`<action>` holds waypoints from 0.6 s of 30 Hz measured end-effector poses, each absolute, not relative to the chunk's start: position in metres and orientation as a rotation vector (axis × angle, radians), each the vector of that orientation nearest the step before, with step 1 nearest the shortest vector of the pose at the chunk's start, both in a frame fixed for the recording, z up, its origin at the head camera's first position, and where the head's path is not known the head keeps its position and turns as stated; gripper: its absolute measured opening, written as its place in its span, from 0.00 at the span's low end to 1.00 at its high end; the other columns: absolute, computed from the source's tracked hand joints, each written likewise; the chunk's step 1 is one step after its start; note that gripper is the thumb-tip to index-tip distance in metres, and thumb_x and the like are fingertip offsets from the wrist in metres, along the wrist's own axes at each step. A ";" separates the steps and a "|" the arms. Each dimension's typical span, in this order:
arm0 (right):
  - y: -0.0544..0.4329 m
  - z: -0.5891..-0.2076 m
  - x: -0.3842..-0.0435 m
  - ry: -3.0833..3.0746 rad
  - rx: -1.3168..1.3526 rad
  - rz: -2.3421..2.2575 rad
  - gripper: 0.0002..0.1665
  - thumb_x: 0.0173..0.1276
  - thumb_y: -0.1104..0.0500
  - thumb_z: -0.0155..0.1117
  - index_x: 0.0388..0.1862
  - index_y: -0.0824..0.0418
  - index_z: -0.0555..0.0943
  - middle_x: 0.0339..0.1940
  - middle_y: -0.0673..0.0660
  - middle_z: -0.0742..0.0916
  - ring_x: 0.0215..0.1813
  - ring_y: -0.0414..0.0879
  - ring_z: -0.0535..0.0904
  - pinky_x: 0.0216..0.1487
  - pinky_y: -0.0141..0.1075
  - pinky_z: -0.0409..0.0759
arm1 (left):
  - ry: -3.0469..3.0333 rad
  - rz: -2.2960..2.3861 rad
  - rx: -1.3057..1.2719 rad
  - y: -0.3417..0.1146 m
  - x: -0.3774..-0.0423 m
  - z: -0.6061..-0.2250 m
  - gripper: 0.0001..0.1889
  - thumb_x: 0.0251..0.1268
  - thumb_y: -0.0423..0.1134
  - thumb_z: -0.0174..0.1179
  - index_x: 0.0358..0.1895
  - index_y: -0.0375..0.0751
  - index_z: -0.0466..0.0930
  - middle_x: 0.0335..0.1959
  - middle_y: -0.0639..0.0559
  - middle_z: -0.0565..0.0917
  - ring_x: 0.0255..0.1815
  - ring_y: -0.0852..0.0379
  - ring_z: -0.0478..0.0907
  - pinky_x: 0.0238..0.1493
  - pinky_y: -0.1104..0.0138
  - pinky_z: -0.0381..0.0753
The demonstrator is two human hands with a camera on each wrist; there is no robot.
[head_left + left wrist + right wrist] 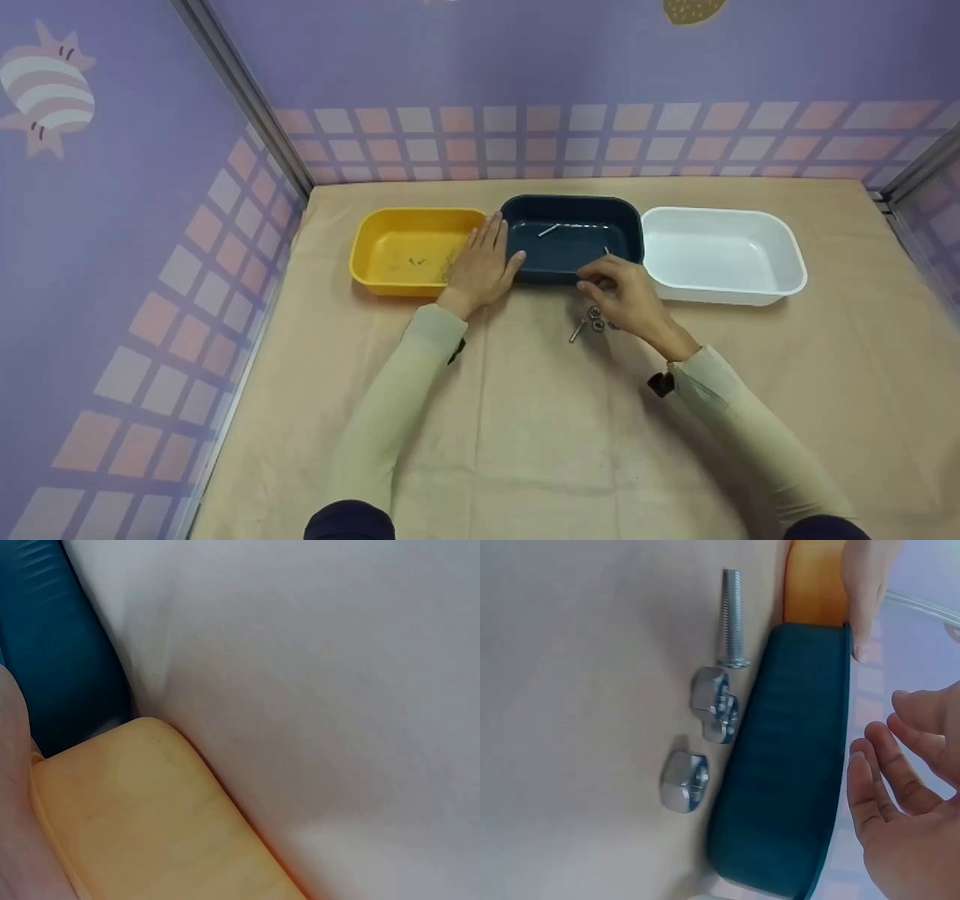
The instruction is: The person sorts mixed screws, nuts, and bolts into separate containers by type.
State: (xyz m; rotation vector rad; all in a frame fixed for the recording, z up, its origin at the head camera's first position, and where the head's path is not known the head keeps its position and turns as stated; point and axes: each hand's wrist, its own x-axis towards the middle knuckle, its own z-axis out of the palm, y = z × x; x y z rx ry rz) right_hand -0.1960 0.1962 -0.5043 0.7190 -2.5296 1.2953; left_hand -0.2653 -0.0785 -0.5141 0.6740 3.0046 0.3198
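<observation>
My left hand (480, 266) rests with straight fingers across the adjoining rims of the yellow bin (358, 251) and the dark blue bin (574, 276). My right hand (626, 294) is over the blue bin's front right rim, fingers loosely bent; the right wrist view shows nothing between them. Inside the blue bin lies a bolt (549, 230), and a small metal tip (606, 250) shows just beyond the right fingers. In front of this bin, on the cloth, lie another bolt (733, 619) and three hex nuts (683, 781), partly under the right hand in the head view.
A white bin (720, 259) stands against the blue bin's right side. Small thin metal pieces (417, 262) lie in the yellow bin. Beige cloth (540, 420) covers the table, with patterned purple panels (525, 60) behind and at both sides.
</observation>
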 end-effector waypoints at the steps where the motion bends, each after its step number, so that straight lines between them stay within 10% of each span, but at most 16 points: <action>1: 0.197 -0.506 -0.195 -2.531 0.720 1.295 0.08 0.70 0.69 0.74 0.47 0.70 0.89 0.43 0.61 0.91 0.41 0.52 0.90 0.44 0.21 0.84 | 3.005 0.321 0.673 -0.079 -0.265 -0.514 0.40 0.90 0.60 0.30 0.87 0.30 0.41 0.90 0.37 0.42 0.91 0.43 0.40 0.90 0.50 0.41; 18: 0.207 -0.526 -0.189 -2.654 0.802 1.264 0.08 0.69 0.68 0.76 0.47 0.67 0.91 0.45 0.56 0.92 0.46 0.52 0.89 0.50 0.50 0.88 | 3.030 0.331 0.692 -0.078 -0.260 -0.511 0.40 0.90 0.59 0.30 0.86 0.29 0.44 0.90 0.36 0.44 0.91 0.40 0.43 0.90 0.49 0.43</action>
